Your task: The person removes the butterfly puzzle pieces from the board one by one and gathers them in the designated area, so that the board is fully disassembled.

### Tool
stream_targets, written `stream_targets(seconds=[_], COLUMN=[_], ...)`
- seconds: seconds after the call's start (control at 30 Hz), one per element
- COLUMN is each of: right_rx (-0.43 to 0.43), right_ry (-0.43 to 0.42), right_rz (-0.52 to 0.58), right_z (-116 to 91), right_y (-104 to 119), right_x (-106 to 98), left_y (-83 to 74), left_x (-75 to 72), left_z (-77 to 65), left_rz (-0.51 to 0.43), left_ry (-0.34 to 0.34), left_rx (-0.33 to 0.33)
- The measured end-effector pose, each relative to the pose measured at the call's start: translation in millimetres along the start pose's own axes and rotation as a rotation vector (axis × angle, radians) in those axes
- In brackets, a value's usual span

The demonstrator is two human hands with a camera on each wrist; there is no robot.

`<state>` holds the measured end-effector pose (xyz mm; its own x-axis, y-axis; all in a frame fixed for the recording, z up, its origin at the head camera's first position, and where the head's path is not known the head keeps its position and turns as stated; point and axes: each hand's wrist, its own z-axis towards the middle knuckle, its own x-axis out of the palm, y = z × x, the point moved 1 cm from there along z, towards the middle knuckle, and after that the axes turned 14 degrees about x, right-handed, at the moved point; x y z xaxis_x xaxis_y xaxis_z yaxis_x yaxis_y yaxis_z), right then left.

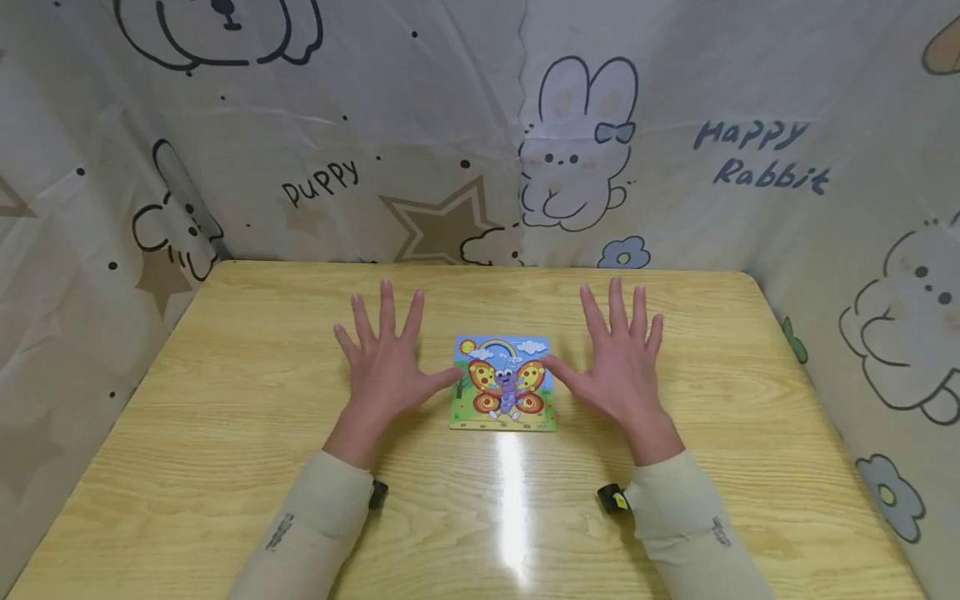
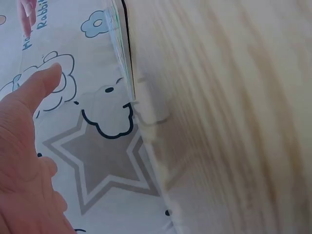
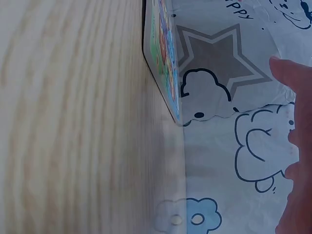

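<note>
A square butterfly picture puzzle [image 1: 504, 385] lies flat on the wooden table, its bright picture facing up. To its left, my left hand [image 1: 386, 362] is spread with fingers straight, the thumb overlapping the puzzle's left edge in the head view. On the other side my right hand [image 1: 621, 367] is spread the same way, its thumb tip over the right edge. Both wrist views show the thumbs raised above the tabletop, the left thumb [image 2: 41, 83] and the right thumb [image 3: 287, 70] apart from the puzzle's edge. Neither hand holds anything.
The pale wooden table [image 1: 225, 400] has a bright light streak in front of the puzzle. A printed cloth [image 1: 420, 108] with cartoon animals, stars and lettering hangs behind and at both sides. Small black wrist cameras [image 1: 613, 498] sit at the inner sides of the sleeves.
</note>
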<state>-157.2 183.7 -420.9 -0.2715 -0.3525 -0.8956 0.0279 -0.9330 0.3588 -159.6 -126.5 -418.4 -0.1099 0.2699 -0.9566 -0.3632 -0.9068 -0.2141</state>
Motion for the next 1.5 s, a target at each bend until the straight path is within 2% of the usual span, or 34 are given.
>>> stream_targets(seconds=[0.1,0.2,0.37,0.53,0.67,0.8,0.93,1.07,1.23,1.5], right_rx=[-0.012,-0.036,-0.079,-0.088,-0.08,-0.058,-0.026,-0.002,-0.001,-0.033], right_ry=[-0.022,-0.057,-0.096,-0.065,0.006,0.137,0.284,0.383,0.43,0.424], right_rz=[0.042,0.116,0.249,0.337,0.4,0.458,0.454,0.436,0.448,0.431], right_z=[1.3,3.4,8.2,10.3,11.5,12.3,13.7,14.7,14.9,16.1], right_y=[2.3,6.6,19.8,36.0,46.7,55.2,58.2,57.0,57.0,59.2], right_x=[3.0,6.8,17.3,30.8,41.3,49.7,58.8,67.4,74.5,80.0], left_y=[-1.1,-3.6,-8.6,-12.1,-14.6,-17.9,-20.8,-22.4,-23.5,-28.6], left_x=[2.6,6.0,13.1,21.2,28.5,33.2,35.0,37.4,41.0,42.2], left_z=[0.1,1.2,3.5,5.1,7.1,7.2,5.5,4.2,3.4,1.0], left_rz=[-0.046,-0.13,-0.362,-0.543,-0.577,-0.63,-0.706,-0.721,-0.716,-0.741], left_ry=[0.002,0.009,-0.011,0.0,0.043,0.063,0.081,0.11,0.13,0.147], left_rx=[-0.002,-0.016,-0.067,-0.149,-0.162,-0.166,-0.171,-0.189,-0.196,-0.21])
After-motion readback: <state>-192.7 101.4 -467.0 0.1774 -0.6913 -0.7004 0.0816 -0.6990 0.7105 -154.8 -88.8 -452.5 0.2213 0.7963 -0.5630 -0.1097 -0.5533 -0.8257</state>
